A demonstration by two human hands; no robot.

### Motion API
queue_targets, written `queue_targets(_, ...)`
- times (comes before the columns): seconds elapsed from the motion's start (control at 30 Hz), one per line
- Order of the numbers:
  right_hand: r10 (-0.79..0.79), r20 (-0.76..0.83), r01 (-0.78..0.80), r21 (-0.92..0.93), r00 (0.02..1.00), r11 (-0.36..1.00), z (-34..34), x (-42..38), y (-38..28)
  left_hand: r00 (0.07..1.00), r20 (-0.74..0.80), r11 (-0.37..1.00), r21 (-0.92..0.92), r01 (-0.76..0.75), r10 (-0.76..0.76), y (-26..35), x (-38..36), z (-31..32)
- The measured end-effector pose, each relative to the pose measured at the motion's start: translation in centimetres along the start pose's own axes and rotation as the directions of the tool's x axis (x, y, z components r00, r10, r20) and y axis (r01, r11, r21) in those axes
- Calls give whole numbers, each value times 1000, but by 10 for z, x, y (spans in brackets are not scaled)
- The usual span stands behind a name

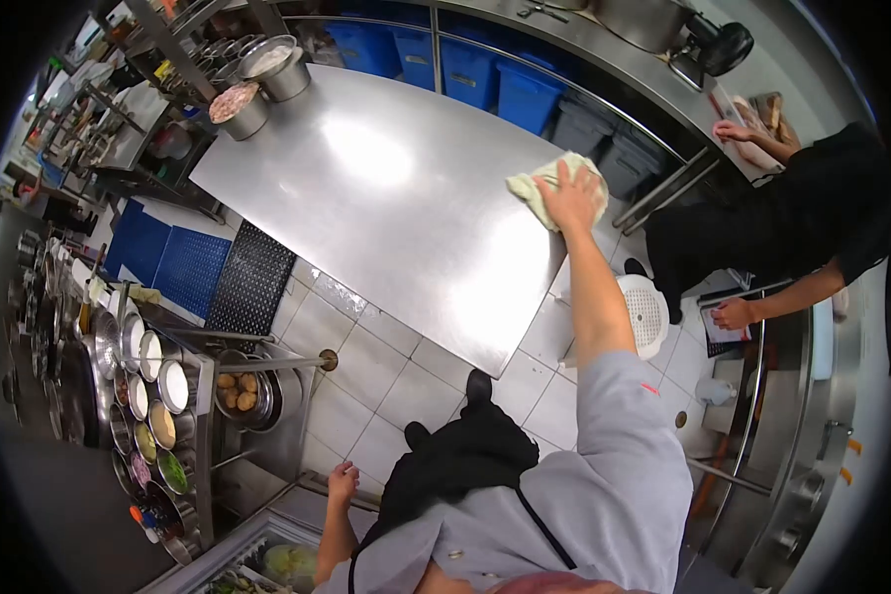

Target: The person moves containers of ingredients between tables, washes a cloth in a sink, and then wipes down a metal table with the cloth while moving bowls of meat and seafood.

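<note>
My right hand (pixel 570 198) is stretched far forward, holding a pale yellow-green cloth (pixel 528 192) pressed against the right end of a steel table (pixel 406 218). Its fingers are spread over the crumpled cloth, which reaches past the table's edge. Down at my left side, clear of the table, my left hand (pixel 344 483) hangs with its fingers curled and nothing visible in them. Two metal pots stand at the table's far left corner: one with pinkish minced meat (pixel 234 102), the other with something white (pixel 270 61).
Beside the table's right end, a co-worker in black (pixel 762 223) stands near a white stool (pixel 643 315). Blue bins (pixel 525 96) sit under the back counter. At left, a rack holds several ingredient containers (pixel 173 386) and a bowl of potatoes (pixel 238 392).
</note>
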State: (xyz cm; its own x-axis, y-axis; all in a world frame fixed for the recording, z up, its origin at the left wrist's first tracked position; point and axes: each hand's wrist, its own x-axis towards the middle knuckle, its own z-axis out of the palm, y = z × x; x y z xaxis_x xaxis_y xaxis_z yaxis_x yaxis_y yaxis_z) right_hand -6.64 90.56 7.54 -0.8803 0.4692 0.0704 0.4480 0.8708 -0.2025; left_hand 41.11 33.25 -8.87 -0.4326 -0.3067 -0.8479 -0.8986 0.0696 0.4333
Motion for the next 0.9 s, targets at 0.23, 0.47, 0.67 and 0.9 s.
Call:
queue_targets(0.23,234,-15,-209,403,972,891,0,-101,13,972,112,952,206,-225,205,15,37,31)
queue_targets(0.47,67,-114,-22,358,991,934,9,-299,3,907,278,711,564,-420,315,34,113,30)
queue_targets(0.67,-265,357,156,306,896,939,-7,-415,42,864,371,615,607,-503,340,46,134,43)
queue_targets(0.9,329,596,-434,36,732,900,90,-538,310,792,442,406,689,-600,421,64,66,92)
